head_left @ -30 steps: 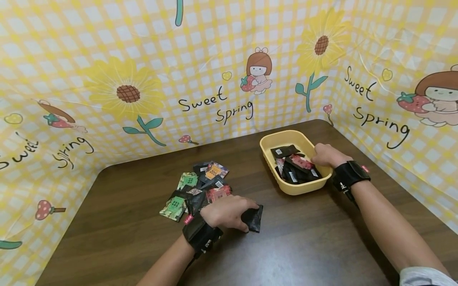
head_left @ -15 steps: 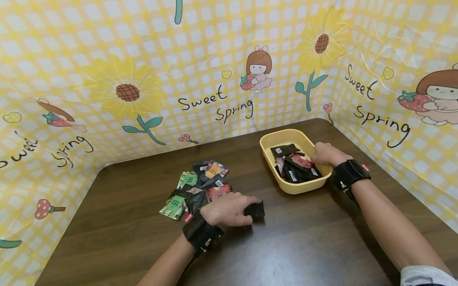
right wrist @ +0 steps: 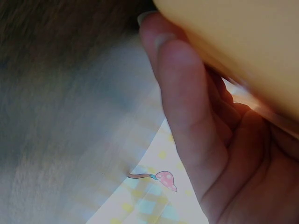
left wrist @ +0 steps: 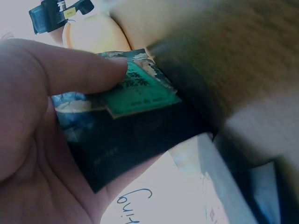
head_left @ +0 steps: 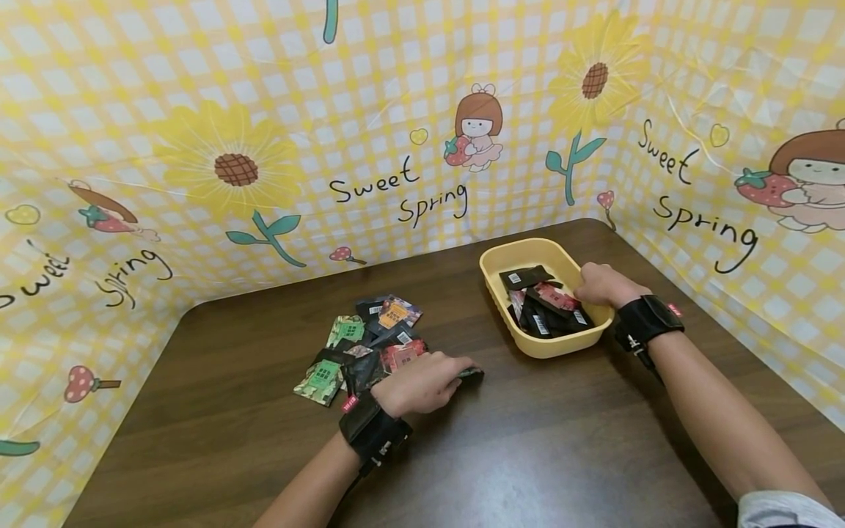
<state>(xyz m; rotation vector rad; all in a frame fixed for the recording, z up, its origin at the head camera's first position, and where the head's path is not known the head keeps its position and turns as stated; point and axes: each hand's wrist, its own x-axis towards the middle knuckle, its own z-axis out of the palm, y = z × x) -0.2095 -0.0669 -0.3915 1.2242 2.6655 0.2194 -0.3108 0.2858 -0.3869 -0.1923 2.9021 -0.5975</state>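
Sachet grip: the thin black sachet with green label (left wrist: 135, 123) is pinched by the left hand (head_left: 422, 383).
Sachet place: it is held to the near left of the yellow plastic basket (head_left: 554, 348), apart from it.
Sachet direction: its free end is pointed towards the basket; the long axis cannot be surely told.
Basket side: the right rim is gripped by the right hand (head_left: 602, 284).

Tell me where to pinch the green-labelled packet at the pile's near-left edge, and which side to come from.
Pinch the near edge of the green-labelled packet, probably best coming in low from the near-left. It lies nearly flat, and that edge is free over the table, while a dark packet seems to crowd its far end.
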